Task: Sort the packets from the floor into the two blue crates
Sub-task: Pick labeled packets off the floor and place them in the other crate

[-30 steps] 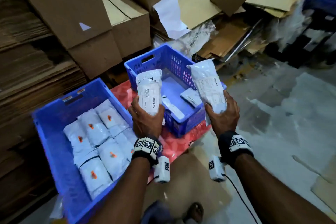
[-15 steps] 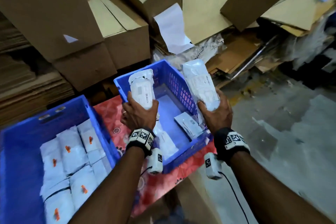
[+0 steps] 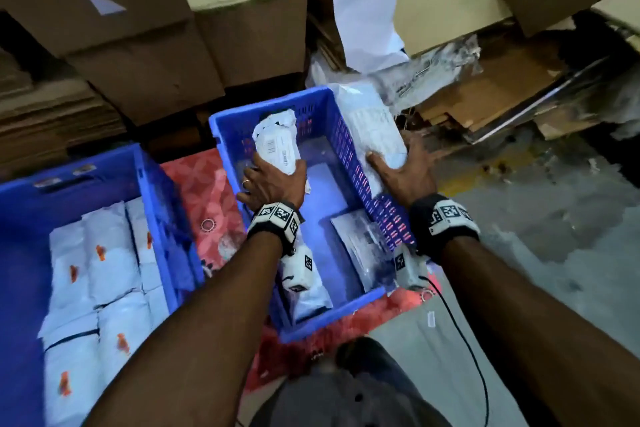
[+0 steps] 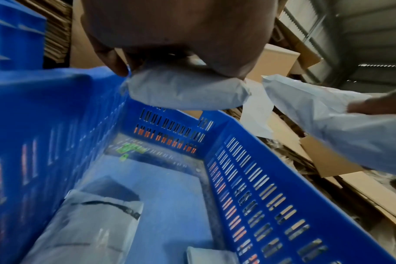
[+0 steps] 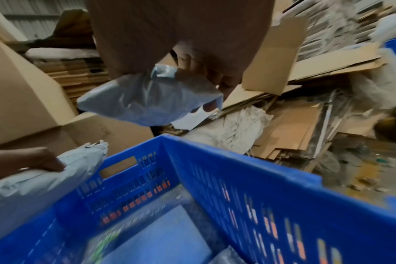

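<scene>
My left hand [image 3: 273, 178] grips a white packet with a barcode label [image 3: 277, 142] over the slotted blue crate [image 3: 270, 104], above its far left part. The same packet [image 4: 188, 92] shows under my palm in the left wrist view. My right hand [image 3: 401, 168] grips a longer white packet [image 3: 372, 125] above the crate's right wall [image 3: 349, 156]; in the right wrist view that packet [image 5: 147, 100] hangs above the crate [image 5: 237, 169]. A few packets [image 3: 360, 239] lie flat on the crate's floor. The other blue crate [image 3: 27, 198] at left holds several white packets with orange marks [image 3: 104, 253].
Both crates stand on a red patterned cloth [image 3: 204, 191]. Cardboard boxes [image 3: 145, 28] rise right behind them. Flattened cardboard and crumpled plastic [image 3: 485, 94] pile up at the back right. Grey concrete floor [image 3: 554, 218] lies to the right. My trouser leg [image 3: 346, 392] is at the bottom.
Both hands have moved forward and down with their packets. The left packet now hangs inside the slotted crate's mouth, and the right packet is at its right wall.
</scene>
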A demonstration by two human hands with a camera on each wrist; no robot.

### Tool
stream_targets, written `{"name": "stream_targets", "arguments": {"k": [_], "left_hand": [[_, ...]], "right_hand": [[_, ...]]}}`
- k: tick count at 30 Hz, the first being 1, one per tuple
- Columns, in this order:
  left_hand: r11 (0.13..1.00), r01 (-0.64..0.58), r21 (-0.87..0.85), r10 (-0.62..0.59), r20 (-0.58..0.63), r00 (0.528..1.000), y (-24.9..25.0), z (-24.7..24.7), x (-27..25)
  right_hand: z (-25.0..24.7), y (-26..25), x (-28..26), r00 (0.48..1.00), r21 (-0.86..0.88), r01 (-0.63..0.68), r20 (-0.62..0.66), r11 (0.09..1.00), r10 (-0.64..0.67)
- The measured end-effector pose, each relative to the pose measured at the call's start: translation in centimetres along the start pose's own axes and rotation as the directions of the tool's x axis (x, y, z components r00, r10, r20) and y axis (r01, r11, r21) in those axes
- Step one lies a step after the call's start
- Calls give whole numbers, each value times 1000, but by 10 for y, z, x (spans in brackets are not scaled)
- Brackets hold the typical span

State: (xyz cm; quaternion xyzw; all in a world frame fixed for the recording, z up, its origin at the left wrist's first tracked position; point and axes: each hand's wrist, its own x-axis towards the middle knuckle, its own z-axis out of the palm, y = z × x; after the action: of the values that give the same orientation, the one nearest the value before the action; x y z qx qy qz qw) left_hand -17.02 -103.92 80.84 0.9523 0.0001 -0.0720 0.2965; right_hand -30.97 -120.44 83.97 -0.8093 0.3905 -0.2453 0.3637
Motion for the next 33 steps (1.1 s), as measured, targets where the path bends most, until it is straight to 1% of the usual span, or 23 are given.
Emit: {"name": "stream_targets", "arguments": {"k": [3, 5, 7, 9, 11, 13, 16, 20, 28, 33], "left_hand": [[998, 68, 15, -69, 35, 997, -7, 13, 5], [996, 83, 19, -83, 36, 996, -13, 15, 6], [997, 79, 17, -79, 23, 997, -14, 18, 5], [995, 102, -14, -101, 31, 994, -11, 23, 6], [988, 142, -54, -140, 33, 990, -10, 30, 8], [985, 163, -48, -162, 27, 986, -8, 35, 8], [986, 168, -23, -167, 34, 985, -5, 41, 6], [986, 161, -40, -160, 40, 986, -2, 52, 4], [988, 139, -60, -135, 56, 989, -2, 68, -5], [986, 143, -84, -138, 64, 988, -5, 83, -7]], "right_hand": [[23, 5, 10, 993, -34, -2, 122, 999, 6], [35, 8, 16, 985, -63, -5, 173, 998, 15], [45, 14, 23, 978, -95, -19, 204, 995, 38], [53, 19, 30, 974, -108, -30, 221, 994, 54], [58, 21, 35, 974, -97, -10, 223, 995, 31], [61, 22, 37, 977, -65, 22, 211, 998, -8], [63, 21, 43, 981, -21, 43, 188, 999, -39], [62, 20, 52, 982, 11, 74, 171, 997, -75], [64, 22, 66, 984, 51, 68, 162, 996, -75], [67, 18, 75, 990, 119, 52, 123, 991, -67]]}}
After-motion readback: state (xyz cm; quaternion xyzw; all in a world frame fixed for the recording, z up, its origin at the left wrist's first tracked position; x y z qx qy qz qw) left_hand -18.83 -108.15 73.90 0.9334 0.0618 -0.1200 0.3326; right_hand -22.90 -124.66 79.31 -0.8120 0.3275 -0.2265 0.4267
